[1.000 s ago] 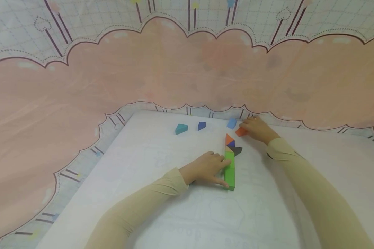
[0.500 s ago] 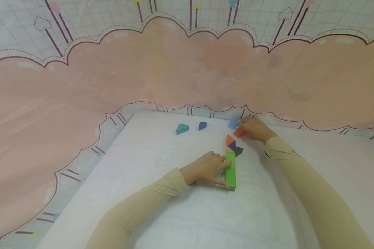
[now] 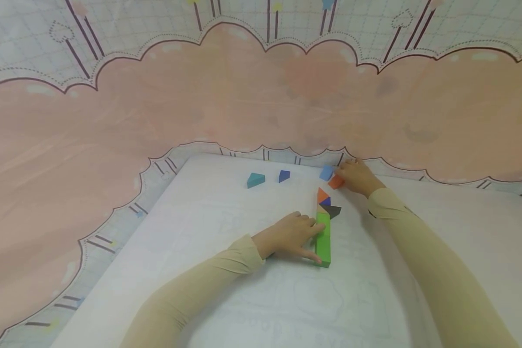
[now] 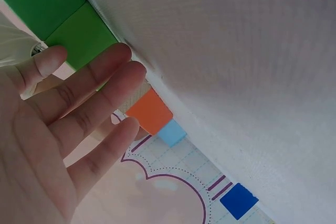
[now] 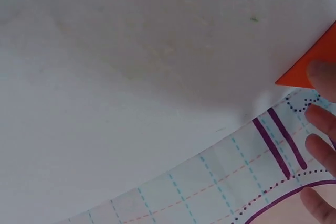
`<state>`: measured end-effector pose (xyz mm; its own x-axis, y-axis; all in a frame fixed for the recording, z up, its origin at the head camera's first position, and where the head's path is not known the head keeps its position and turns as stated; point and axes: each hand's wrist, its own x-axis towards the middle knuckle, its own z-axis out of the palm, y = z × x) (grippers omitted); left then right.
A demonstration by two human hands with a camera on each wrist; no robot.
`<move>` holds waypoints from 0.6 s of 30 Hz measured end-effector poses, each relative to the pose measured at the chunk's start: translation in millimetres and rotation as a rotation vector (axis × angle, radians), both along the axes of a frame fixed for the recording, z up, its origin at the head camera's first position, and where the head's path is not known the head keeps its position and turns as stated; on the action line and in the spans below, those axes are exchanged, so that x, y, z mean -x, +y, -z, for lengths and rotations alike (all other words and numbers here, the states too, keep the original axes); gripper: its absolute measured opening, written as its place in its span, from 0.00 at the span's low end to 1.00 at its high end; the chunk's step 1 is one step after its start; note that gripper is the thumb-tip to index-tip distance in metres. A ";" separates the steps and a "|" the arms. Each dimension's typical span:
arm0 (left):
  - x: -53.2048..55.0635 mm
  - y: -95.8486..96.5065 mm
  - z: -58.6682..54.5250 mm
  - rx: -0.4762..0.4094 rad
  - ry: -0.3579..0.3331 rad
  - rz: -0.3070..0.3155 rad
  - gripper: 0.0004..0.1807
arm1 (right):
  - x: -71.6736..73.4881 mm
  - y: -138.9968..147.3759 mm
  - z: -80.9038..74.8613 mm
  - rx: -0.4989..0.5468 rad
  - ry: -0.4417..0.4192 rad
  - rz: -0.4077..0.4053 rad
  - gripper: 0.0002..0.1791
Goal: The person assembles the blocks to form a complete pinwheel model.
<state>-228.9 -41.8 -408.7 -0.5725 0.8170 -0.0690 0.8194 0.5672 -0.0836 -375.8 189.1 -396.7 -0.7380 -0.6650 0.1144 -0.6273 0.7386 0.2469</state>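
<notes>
My left hand rests against the left side of a row of green blocks, its fingers extended, as the left wrist view also shows. A seam divides the green blocks. At their far end a small tan piece, a dark block, a blue triangle and an orange triangle lie together. Farther back my right hand holds an orange block by its edge; the right wrist view shows a digit on that orange block, with part of the grip cut off.
A light blue block sits just left of the right hand. A dark blue block and a teal block lie farther left on the white tabletop. A patterned pink curtain hangs behind the table's far edge.
The orange block and right hand shift slightly left, then slightly back to the right. The left hand stays on the green blocks. The whole head view drifts a little.
</notes>
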 end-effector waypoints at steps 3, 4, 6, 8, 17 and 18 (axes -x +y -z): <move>1.0 -0.4 3.0 -0.006 0.031 0.017 0.41 | 1.1 -0.9 -1.1 -0.008 0.009 -0.001 0.18; 1.4 -0.5 3.9 -0.008 0.043 0.022 0.41 | 1.0 -1.3 -1.7 -0.010 0.008 -0.002 0.18; 1.7 -0.8 5.1 -0.013 0.059 0.029 0.40 | 1.0 -2.6 -2.9 -0.006 -0.006 -0.003 0.19; 1.8 -0.9 5.7 -0.016 0.069 0.033 0.39 | 1.4 -3.9 -3.3 -0.006 -0.024 -0.004 0.18; 1.2 -0.4 5.1 -0.020 0.080 0.028 0.39 | 2.8 -6.5 -0.4 0.053 -0.087 -0.059 0.18; 1.3 -0.3 5.2 -0.019 0.080 0.028 0.39 | 2.7 -6.9 -0.5 0.058 -0.092 -0.063 0.18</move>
<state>-230.2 -42.1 -413.9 -0.5525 0.8335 -0.0084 0.8262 0.5462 -0.1383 -378.5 182.3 -396.2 -0.7042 -0.7046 0.0879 -0.6909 0.7085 0.1440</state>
